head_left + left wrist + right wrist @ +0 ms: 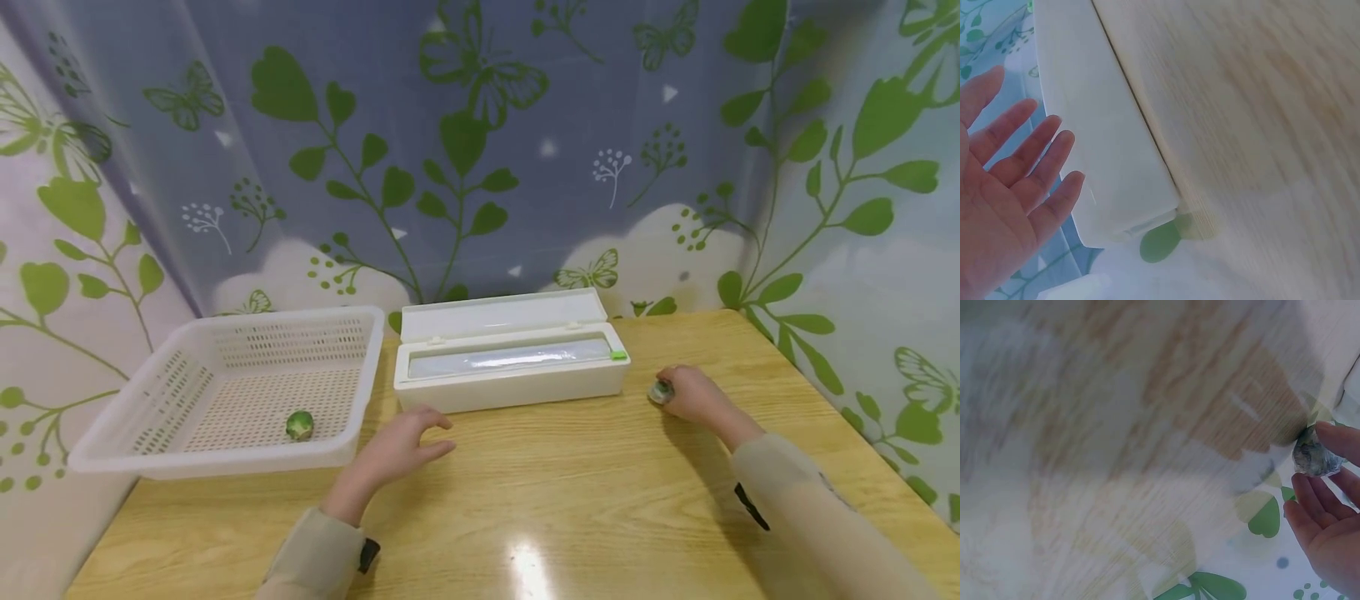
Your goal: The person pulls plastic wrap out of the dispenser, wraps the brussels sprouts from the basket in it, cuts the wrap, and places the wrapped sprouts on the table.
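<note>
Near the table's right side, my right hand [693,400] pinches a small green ball wrapped in clear plastic film [1316,455] between thumb and fingers, close over the wood. It resembles the Brussels sprout [300,425] that lies in the white plastic basket [247,461] on the left. My left hand [401,446] holds nothing; its fingers are relaxed and slightly bent, between the basket and the front left corner of a white cling film box [517,392]. The box's lid [502,317] is raised, showing the film roll [510,357] inside.
A bright green slider [618,355] sits at the box's right end. The wooden table [570,492] runs up to a curtain [480,167] with leaves and butterflies, which also hangs at both sides. The basket reaches the table's left edge.
</note>
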`<state>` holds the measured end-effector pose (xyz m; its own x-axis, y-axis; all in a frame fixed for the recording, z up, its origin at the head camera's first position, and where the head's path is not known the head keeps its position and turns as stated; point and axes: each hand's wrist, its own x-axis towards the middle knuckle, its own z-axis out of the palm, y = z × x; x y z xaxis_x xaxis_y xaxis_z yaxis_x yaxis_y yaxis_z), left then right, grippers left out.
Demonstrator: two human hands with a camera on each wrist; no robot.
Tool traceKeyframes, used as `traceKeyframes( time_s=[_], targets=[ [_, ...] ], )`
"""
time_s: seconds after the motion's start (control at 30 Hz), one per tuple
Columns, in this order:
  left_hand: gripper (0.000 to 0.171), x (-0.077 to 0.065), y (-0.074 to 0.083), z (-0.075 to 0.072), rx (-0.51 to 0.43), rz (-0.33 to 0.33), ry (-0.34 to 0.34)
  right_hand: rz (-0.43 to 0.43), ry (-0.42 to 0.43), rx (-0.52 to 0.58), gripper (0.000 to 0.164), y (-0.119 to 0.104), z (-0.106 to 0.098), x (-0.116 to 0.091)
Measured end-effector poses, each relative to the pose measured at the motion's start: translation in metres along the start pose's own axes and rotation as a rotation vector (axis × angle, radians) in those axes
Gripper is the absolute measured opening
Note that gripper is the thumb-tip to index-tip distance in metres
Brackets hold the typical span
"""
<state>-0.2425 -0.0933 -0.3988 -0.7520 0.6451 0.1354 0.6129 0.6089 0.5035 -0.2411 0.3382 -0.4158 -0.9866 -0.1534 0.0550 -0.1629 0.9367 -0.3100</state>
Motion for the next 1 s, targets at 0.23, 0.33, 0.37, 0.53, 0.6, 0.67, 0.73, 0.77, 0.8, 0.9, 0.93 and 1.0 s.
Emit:
traceKeyframes(
  time_s=[0.23, 0.33, 0.37, 0.53, 0.6, 0.67, 0.73, 0.77, 0.8, 0.9, 0.93, 1.0],
  targets=[
    [0.031, 0.003, 0.003, -0.001, 0.003, 0.017, 0.001, 0.032, -0.017, 0.03, 0.042, 0.0, -0.003, 0.001],
    [0.031, 0.004, 0.004, -0.001, 0.001, 0.009, -0.003, 0.037, -0.03, 0.042, 0.044, -0.001, -0.005, -0.001],
    [0.031, 0.004, 0.004, -0.001, 0.002, 0.006, -0.002, 0.039, -0.035, 0.048, 0.044, -0.001, -0.006, -0.001],
    [0.03, 0.005, 0.005, -0.001, -0.006, 0.001, 0.006, 0.024, -0.042, 0.077, 0.047, -0.004, -0.008, -0.005],
    [0.029, 0.006, 0.005, -0.001, -0.005, 0.007, 0.01, 0.016, -0.039, 0.077, 0.048, -0.005, -0.009, -0.006],
    [0.03, 0.006, 0.004, -0.001, -0.01, 0.013, 0.011, 0.014, -0.037, 0.077, 0.049, -0.006, -0.01, -0.007],
    [0.031, 0.007, 0.004, -0.001, -0.011, 0.018, 0.015, 0.015, -0.031, 0.082, 0.049, -0.007, -0.011, -0.008],
    [0.031, 0.007, 0.004, -0.001, -0.014, 0.017, 0.018, 0.016, -0.028, 0.084, 0.049, -0.008, -0.012, -0.009],
    [0.032, 0.007, 0.004, -0.001, -0.015, 0.017, 0.021, 0.019, -0.026, 0.089, 0.049, -0.008, -0.012, -0.009],
    [0.03, 0.008, 0.005, -0.001, -0.011, 0.016, 0.037, 0.017, -0.011, 0.094, 0.049, -0.01, -0.014, -0.011],
    [0.03, 0.008, 0.005, -0.001, -0.005, 0.015, 0.043, 0.012, -0.004, 0.096, 0.049, -0.01, -0.015, -0.011],
    [0.028, 0.009, 0.005, -0.001, -0.003, 0.01, 0.058, 0.001, 0.009, 0.101, 0.049, -0.013, -0.017, -0.012]
  ],
)
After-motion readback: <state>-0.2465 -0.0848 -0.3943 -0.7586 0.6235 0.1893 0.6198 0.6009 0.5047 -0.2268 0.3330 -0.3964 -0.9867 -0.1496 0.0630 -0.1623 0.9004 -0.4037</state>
